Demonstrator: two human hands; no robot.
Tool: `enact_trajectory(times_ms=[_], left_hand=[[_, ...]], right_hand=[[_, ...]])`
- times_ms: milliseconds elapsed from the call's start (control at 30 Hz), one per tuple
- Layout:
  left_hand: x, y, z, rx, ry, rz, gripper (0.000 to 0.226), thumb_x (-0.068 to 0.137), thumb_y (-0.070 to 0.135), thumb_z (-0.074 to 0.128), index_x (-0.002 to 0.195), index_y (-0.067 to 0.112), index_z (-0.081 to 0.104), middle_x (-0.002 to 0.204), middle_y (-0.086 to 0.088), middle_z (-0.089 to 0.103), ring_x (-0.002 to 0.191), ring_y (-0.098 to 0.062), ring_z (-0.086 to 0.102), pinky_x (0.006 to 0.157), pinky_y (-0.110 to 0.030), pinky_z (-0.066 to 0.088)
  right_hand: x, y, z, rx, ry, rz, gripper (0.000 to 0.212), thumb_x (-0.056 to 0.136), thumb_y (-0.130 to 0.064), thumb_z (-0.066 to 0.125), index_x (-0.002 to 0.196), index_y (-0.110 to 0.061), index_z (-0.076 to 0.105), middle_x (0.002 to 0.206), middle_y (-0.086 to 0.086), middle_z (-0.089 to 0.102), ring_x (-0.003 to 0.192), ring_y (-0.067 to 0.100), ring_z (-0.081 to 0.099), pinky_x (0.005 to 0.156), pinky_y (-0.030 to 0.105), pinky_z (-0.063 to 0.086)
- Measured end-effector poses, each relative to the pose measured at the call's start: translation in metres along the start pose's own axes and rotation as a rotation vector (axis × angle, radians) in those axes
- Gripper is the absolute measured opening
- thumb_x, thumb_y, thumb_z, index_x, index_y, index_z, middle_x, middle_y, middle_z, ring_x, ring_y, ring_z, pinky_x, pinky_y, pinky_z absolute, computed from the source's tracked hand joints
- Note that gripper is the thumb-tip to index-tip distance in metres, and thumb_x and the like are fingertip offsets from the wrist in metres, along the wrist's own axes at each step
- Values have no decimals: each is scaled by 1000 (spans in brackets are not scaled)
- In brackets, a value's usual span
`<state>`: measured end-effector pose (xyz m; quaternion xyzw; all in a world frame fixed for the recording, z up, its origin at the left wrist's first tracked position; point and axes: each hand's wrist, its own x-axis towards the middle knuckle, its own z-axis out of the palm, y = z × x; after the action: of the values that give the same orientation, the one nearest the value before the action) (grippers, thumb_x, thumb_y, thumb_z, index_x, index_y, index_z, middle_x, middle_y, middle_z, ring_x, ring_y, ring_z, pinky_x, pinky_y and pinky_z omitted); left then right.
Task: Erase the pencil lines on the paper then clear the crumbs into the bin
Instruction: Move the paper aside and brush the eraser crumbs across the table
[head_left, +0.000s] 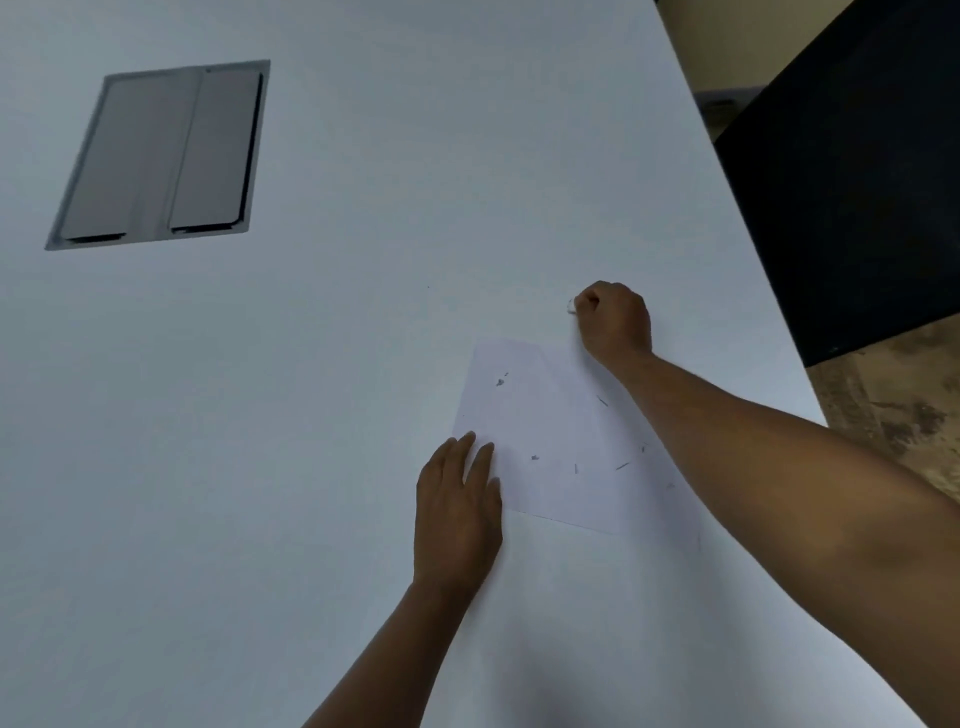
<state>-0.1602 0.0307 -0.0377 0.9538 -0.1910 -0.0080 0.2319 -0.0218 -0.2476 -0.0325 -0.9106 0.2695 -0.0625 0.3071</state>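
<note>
A white sheet of paper lies on the pale table, right of centre. Several small grey eraser crumbs are scattered over it. My left hand lies flat with straight fingers on the sheet's near left corner. My right hand is curled into a fist just beyond the sheet's far right corner. A small white eraser pokes out from its fingers and sits on or just above the table. No bin is in view.
A grey metal cable hatch with two flaps is set into the table at the far left. The table's right edge runs diagonally. Beyond that edge stands a large dark object over a mottled brown floor.
</note>
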Motion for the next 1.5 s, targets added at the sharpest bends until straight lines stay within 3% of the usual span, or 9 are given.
enact_trajectory(times_ms=[200,400,600,700,833,1067,1267,1333,1500], left_hand=[[-7,-13,5,99,-83,30,52,101,34,40,141,5,57,148,-15,55,137,-36,51,113,-49,39],[-6,-19,4,125,-131,24,55,101,40,39,143,9,57,150,-12,54,143,-35,42,118,-44,23],[-9,-25,-2,105,-137,15,54,104,44,39,144,11,54,149,-20,52,136,-40,49,113,-51,33],[-7,-17,-14,21,-150,-198,57,103,41,52,150,8,47,145,-19,51,130,-39,49,110,-52,41],[0,-6,-25,-59,-182,-360,59,100,43,57,146,7,48,134,-18,51,119,-36,47,97,-47,41],[18,22,-35,-346,-230,-549,68,98,38,65,150,6,37,145,-18,35,125,-41,51,102,-45,45],[25,23,-41,-438,-254,-657,67,96,36,67,150,10,37,144,-16,39,121,-39,56,103,-47,44],[24,23,-40,-499,-239,-691,69,95,38,67,151,11,36,145,-14,38,123,-37,55,105,-46,44],[20,31,-40,-708,-95,-817,91,91,40,73,160,16,19,156,-14,25,138,-37,44,114,-48,40]], right_hand=[[-46,-21,12,-100,242,-213,26,92,-13,54,111,-8,70,108,15,67,99,38,62,81,44,53],[-172,-43,68,-286,-231,-621,46,89,-20,51,134,-16,59,147,0,52,143,22,37,108,52,31],[-185,-30,19,-89,120,-249,38,97,-20,43,126,-10,65,128,7,64,119,30,57,98,45,46],[-215,8,-25,15,297,94,34,97,-15,55,128,-6,63,117,14,61,108,32,54,93,35,44],[-264,42,-59,63,234,539,41,97,-18,61,136,-6,56,125,17,54,104,26,58,91,26,40],[-284,37,-58,173,192,676,40,95,-23,63,131,-7,59,122,10,58,105,23,58,89,25,39],[-285,29,-59,611,272,941,28,92,-22,65,120,-17,66,89,-6,61,96,16,56,90,33,47],[-286,29,-59,768,283,1021,9,91,-16,65,99,-15,69,87,12,65,81,18,58,74,34,53],[-291,21,-63,1171,229,1160,6,96,-3,60,93,-6,64,95,9,63,77,20,60,57,27,55]])
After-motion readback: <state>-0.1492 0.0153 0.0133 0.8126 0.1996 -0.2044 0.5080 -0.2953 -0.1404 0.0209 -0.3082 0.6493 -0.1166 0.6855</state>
